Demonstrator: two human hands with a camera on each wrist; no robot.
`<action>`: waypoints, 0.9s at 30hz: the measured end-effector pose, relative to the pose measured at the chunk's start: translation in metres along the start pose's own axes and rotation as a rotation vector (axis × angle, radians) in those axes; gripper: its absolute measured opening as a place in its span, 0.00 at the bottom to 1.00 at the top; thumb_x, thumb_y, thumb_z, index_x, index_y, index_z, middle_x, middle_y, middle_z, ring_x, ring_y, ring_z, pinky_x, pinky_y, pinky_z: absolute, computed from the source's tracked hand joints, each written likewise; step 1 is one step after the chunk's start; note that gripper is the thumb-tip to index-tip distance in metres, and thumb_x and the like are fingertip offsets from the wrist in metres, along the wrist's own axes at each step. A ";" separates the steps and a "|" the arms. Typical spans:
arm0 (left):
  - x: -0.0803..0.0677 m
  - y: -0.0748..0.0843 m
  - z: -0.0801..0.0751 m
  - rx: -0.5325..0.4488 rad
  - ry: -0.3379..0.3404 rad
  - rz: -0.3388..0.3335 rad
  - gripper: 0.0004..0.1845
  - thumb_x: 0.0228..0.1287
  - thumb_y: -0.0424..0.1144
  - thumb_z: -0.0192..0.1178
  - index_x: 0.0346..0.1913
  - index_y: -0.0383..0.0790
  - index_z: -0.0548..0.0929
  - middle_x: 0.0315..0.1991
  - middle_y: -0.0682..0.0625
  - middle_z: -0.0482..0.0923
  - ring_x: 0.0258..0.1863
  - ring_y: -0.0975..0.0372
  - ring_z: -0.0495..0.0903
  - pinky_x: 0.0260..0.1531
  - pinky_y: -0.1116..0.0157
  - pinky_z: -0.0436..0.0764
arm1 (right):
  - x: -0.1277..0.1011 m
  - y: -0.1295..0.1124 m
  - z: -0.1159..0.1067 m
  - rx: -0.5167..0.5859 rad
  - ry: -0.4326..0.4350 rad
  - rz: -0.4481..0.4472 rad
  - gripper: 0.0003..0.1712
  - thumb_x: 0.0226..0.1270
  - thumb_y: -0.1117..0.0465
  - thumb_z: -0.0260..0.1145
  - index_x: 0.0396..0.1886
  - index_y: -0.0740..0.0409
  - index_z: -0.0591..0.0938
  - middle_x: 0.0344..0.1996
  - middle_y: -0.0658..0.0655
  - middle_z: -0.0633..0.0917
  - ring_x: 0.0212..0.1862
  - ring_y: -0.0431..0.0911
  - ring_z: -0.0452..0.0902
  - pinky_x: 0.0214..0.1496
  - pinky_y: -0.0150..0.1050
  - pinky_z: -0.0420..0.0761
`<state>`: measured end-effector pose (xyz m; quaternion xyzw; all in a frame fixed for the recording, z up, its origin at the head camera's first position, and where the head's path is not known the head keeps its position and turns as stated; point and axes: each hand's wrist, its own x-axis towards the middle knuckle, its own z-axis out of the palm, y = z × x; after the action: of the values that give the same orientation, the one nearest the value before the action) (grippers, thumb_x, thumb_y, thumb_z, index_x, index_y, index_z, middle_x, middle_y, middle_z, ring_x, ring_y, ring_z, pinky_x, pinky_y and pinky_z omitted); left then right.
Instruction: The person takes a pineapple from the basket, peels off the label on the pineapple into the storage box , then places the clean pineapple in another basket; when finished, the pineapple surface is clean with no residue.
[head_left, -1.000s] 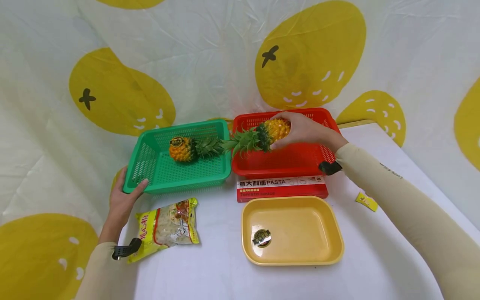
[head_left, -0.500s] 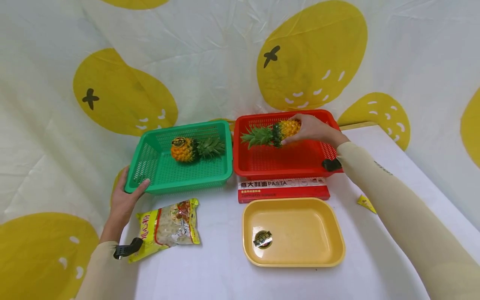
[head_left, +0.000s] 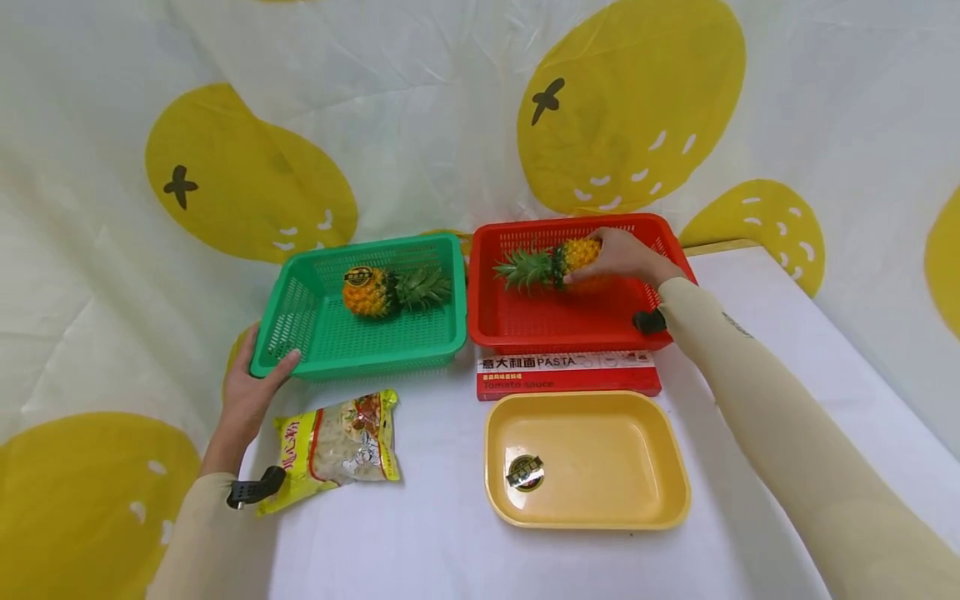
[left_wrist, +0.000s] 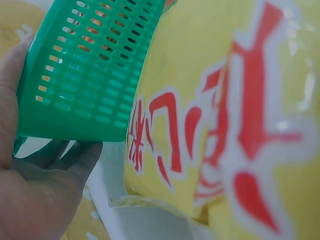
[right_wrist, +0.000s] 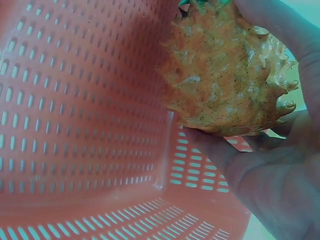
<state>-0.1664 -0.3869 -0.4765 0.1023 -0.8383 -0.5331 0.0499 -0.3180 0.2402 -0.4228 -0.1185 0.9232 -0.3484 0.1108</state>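
My right hand (head_left: pixel 626 254) grips a pineapple (head_left: pixel 580 253) by its yellow body inside the red basket (head_left: pixel 558 343), leaves toward the left. In the right wrist view, fingers and thumb curl round the spiky pineapple (right_wrist: pixel 225 75) beside the slotted wall (right_wrist: pixel 90 110). My left hand (head_left: pixel 251 392) holds the near left corner of the green basket (head_left: pixel 375 364). The left wrist view has its thumb along the rim and its fingers under the green basket (left_wrist: pixel 85 95). Another pineapple (head_left: pixel 367 296), with a black and gold sticker, lies in the green basket.
A yellow bag of noodles (head_left: pixel 337 450) lies in front of the green basket. The red pasta box (head_left: pixel 566 379) sits before the red basket. Nearer me is a tan tray (head_left: pixel 592 458) with a round sticker. Behind both baskets hangs a fruit-print cloth (head_left: pixel 420 125).
My right hand has brought the pineapple rightward and lower into the red basket, its leaves leaving the green basket's rim. The left hand keeps its place at the green basket's corner.
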 end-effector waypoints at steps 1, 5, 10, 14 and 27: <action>0.000 0.001 0.000 -0.008 0.001 0.000 0.49 0.75 0.53 0.66 0.87 0.64 0.46 0.82 0.42 0.52 0.71 0.47 0.59 0.70 0.55 0.70 | 0.002 0.000 0.000 0.003 0.000 0.006 0.46 0.57 0.41 0.84 0.62 0.64 0.73 0.55 0.62 0.78 0.55 0.57 0.74 0.57 0.54 0.80; -0.001 0.000 0.001 -0.015 0.005 0.006 0.48 0.75 0.52 0.66 0.87 0.63 0.47 0.82 0.43 0.53 0.70 0.47 0.59 0.68 0.60 0.72 | 0.008 0.002 0.004 0.013 -0.010 0.027 0.47 0.57 0.42 0.84 0.64 0.64 0.71 0.56 0.62 0.77 0.56 0.57 0.73 0.58 0.55 0.80; 0.001 -0.002 0.002 -0.009 0.014 0.006 0.48 0.75 0.53 0.66 0.87 0.64 0.47 0.82 0.43 0.53 0.70 0.47 0.59 0.71 0.53 0.70 | 0.013 0.000 0.008 0.025 -0.016 0.018 0.46 0.58 0.43 0.84 0.64 0.64 0.71 0.56 0.63 0.77 0.57 0.58 0.73 0.59 0.55 0.80; 0.003 -0.003 0.003 -0.010 0.013 0.010 0.48 0.75 0.53 0.66 0.87 0.65 0.47 0.82 0.43 0.52 0.71 0.46 0.58 0.71 0.52 0.69 | 0.014 0.000 0.010 0.038 -0.007 0.022 0.46 0.58 0.45 0.84 0.63 0.65 0.70 0.56 0.64 0.76 0.56 0.58 0.73 0.60 0.55 0.79; 0.002 -0.005 0.002 0.003 0.009 0.002 0.48 0.75 0.54 0.65 0.87 0.65 0.46 0.83 0.42 0.50 0.72 0.45 0.57 0.72 0.50 0.67 | 0.006 -0.008 0.011 0.009 -0.049 0.010 0.44 0.63 0.49 0.81 0.67 0.66 0.69 0.59 0.66 0.76 0.59 0.60 0.72 0.64 0.58 0.76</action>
<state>-0.1680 -0.3874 -0.4815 0.1042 -0.8391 -0.5312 0.0540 -0.3194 0.2255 -0.4260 -0.1219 0.9192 -0.3490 0.1358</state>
